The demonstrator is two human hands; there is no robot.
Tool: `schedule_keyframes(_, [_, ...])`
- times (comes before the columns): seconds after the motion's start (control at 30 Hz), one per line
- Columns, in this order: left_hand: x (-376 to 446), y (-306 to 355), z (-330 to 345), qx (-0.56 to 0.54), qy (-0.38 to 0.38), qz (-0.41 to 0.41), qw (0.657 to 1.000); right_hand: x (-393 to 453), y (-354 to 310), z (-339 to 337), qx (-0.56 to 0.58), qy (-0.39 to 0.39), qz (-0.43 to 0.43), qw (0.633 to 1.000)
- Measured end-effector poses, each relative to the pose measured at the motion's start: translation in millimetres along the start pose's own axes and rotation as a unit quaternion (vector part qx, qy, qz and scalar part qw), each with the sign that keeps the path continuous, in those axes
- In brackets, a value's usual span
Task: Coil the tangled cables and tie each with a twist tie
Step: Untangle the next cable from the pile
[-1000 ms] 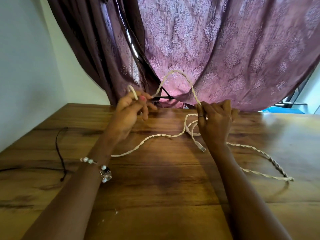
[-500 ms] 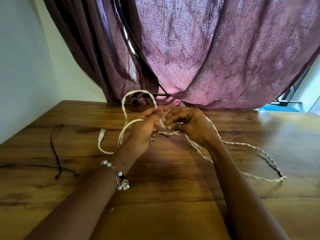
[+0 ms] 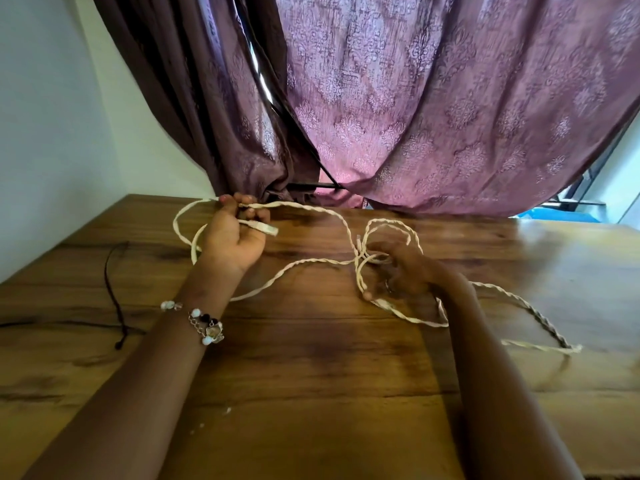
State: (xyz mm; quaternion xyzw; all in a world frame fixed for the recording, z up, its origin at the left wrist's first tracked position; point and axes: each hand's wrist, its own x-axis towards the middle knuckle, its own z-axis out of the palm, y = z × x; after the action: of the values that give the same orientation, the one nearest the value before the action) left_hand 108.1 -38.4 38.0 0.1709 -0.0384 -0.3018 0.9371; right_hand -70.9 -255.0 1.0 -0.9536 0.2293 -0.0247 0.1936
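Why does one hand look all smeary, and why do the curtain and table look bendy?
In the head view, the right hand is blurred, probably from moving fast among the cream cable loops, while the left hand looks sharper; the wide lens curves the curtain and the table edges; light glowing through the curtain puts a soft shine on the wood at right.

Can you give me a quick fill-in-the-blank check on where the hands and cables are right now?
1. The left hand grips the white cable near its ____ end.
2. The right hand holds loops of the same ____ cable.
3. The thin black cord lies untouched on the wooden table, to the ____ of the left hand.
4. A bracelet sits on the ____ wrist.

Missing words: plug; white; left; left
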Motion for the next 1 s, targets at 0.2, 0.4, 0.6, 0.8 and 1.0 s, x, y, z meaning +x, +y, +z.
schedule_keyframes(0.2, [0.8,17.9,-3.0,-0.12,-0.031,0.012,0.992,-3.5,14.5,-7.7,0.091,0.216,0.004,0.972])
schedule_keyframes(0.4, [-1.5,24.4,2.4,-0.152,-0.076,0.059,0.984,-5.1,24.7,-5.3,0.017,0.408,0.037,0.912])
schedule_keyframes(0.6, [1.5,25.9,1.7,-0.108,-0.087,0.078,0.987,-13.9,20.1,-16.7,-0.079,0.333,0.014,0.939])
schedule_keyframes(0.8, [-4.4,18.4,6.5,-0.047,-0.065,0.085,0.993,-22.7,7.7,-32.0,0.109,0.277,-0.007,0.955])
schedule_keyframes(1.0, [-4.3,15.2,5.5,0.122,-0.012,0.082,0.989,-39.4,0.1,-35.6,0.088,0.006,-0.02,0.996])
